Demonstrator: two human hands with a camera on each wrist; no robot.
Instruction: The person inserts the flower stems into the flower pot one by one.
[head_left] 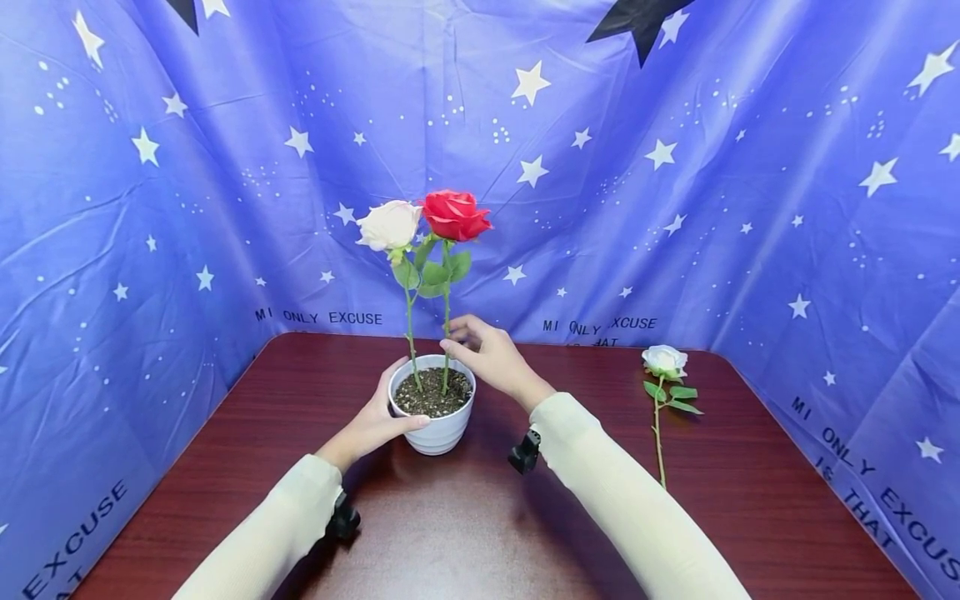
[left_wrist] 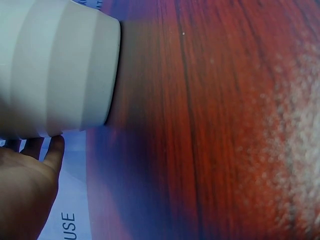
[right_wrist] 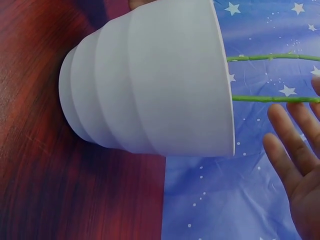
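Observation:
A white flowerpot (head_left: 435, 433) filled with dark soil (head_left: 431, 398) stands upright on the table. My left hand (head_left: 381, 419) grips its left side, with the thumb across the front near the rim and the fingers round the far side. Two artificial roses stand in the soil: a pale pinkish-white rose (head_left: 390, 225) on the left and a red rose (head_left: 456, 217) on the right. My right hand (head_left: 491, 354) pinches the red rose's stem (right_wrist: 260, 99) above the rim between thumb and forefinger. Its other fingers are extended beside the stem in the right wrist view.
Another white rose (head_left: 664, 362) with green leaves lies on the right of the dark red wooden table (head_left: 585, 517). Blue cloth (head_left: 480, 108) printed with stars hangs behind and along both sides. A black wrist camera (head_left: 525, 452) sits below the right sleeve.

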